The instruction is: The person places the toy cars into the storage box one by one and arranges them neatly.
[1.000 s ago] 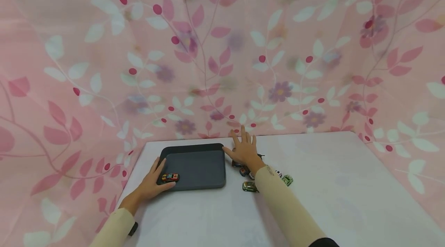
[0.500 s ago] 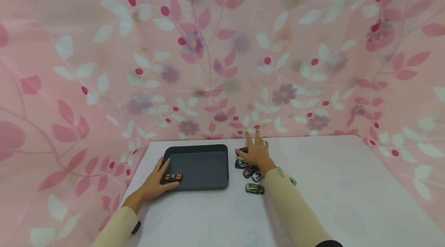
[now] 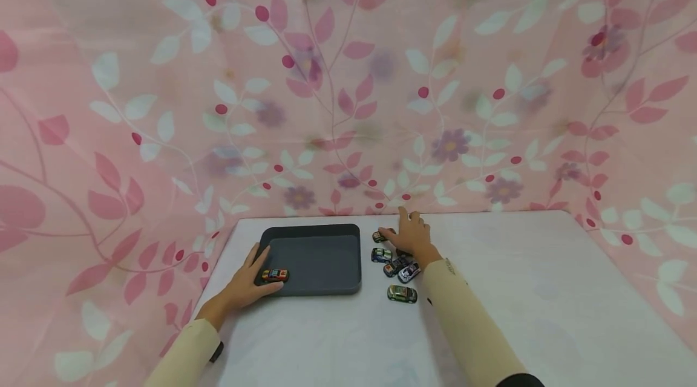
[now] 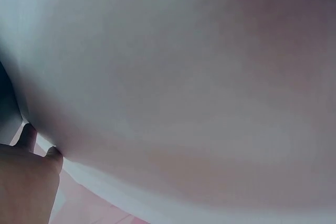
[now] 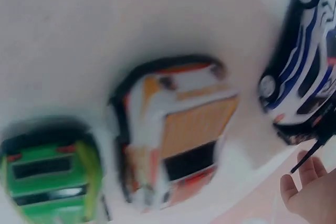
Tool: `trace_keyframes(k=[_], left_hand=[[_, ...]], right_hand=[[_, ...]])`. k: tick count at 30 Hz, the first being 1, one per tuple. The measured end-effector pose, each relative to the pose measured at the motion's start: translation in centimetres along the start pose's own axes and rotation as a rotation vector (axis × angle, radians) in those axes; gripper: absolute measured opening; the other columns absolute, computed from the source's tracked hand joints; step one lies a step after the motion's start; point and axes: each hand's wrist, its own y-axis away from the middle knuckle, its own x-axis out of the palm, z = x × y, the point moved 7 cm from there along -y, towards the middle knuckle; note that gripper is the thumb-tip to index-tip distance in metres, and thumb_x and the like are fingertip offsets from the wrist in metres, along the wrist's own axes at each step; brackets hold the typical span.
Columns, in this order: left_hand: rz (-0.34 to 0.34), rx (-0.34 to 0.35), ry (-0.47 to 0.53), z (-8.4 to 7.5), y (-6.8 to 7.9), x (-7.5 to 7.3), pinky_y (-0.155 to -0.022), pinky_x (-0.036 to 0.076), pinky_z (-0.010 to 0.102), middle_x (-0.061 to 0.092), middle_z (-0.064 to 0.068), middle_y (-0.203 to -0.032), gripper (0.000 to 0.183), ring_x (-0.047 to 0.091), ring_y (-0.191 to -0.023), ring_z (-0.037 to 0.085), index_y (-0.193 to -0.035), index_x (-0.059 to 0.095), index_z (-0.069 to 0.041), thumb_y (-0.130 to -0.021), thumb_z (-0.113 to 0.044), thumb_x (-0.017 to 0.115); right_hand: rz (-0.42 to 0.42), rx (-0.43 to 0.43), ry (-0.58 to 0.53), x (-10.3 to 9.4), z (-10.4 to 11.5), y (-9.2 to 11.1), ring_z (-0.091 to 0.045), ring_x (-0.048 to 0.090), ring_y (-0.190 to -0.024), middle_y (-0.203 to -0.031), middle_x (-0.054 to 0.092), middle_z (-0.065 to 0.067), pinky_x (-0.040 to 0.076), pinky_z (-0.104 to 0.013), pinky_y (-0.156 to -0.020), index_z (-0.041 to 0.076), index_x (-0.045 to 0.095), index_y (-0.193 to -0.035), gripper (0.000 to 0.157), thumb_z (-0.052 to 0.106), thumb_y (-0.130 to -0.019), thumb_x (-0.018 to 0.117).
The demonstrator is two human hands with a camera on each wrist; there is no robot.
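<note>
My left hand (image 3: 242, 285) rests at the left near corner of a dark grey tray (image 3: 316, 257), fingers along its left rim and thumb by the near rim. Inside that corner sits a red and yellow toy car (image 3: 274, 275). To the tray's right, my right hand (image 3: 412, 233) reaches over a cluster of toy cars, its thumb close to a small brownish car (image 3: 377, 236) at the back. In the right wrist view its loosely bent fingers show beside a thin black rod (image 5: 308, 155) and a white car with blue stripes (image 5: 302, 69).
A blue and green car (image 3: 381, 254), a dark car (image 3: 394, 266), a white and purple car (image 3: 409, 272) and a green car (image 3: 402, 294) stand right of the tray. The white table (image 3: 533, 290) meets a pink floral cloth (image 3: 348, 103) behind.
My right hand has moved slightly right relative to the tray, its fingers now more bent, uncovering several cars. The left hand stays at the tray's corner. The view has shifted a little.
</note>
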Motion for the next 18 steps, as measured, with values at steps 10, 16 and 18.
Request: trace_keyframes(k=[10, 16, 18], left_hand=[[0.001, -0.014, 0.005, 0.3, 0.1, 0.5, -0.107, 0.026, 0.074, -0.001, 0.017, -0.166, 0.104, 0.023, -0.145, 0.053, -0.16, 0.014, -0.017, -0.083, -0.059, 0.07], [0.005, -0.017, 0.001, 0.3, 0.1, 0.4, -0.107, 0.027, 0.074, -0.001, 0.016, -0.167, 0.104, 0.024, -0.145, 0.053, -0.16, 0.016, -0.018, -0.082, -0.063, 0.069], [0.002, -0.02, 0.007, 0.2, 0.1, 0.0, -0.107, 0.027, 0.074, -0.001, 0.016, -0.167, 0.103, 0.023, -0.145, 0.053, -0.16, 0.017, -0.018, -0.082, -0.062, 0.069]], right_hand=[[0.015, 0.018, 0.16, 2.0, 2.4, 0.0, -0.042, 0.06, -0.108, -0.117, 0.064, -0.022, 0.042, -0.059, -0.099, 0.0, 0.053, -0.129, 0.082, 0.072, -0.089, 0.05], [0.066, 0.015, 0.04, 2.3, 2.8, -0.1, -0.035, 0.063, -0.095, -0.104, 0.068, -0.012, 0.047, -0.058, -0.091, 0.011, 0.063, -0.116, 0.058, 0.062, -0.09, 0.059], [0.096, -0.002, 0.006, 2.1, 3.2, -0.3, -0.032, 0.064, -0.098, -0.108, 0.069, -0.009, 0.046, -0.058, -0.091, 0.013, 0.064, -0.118, 0.053, 0.058, -0.091, 0.061]])
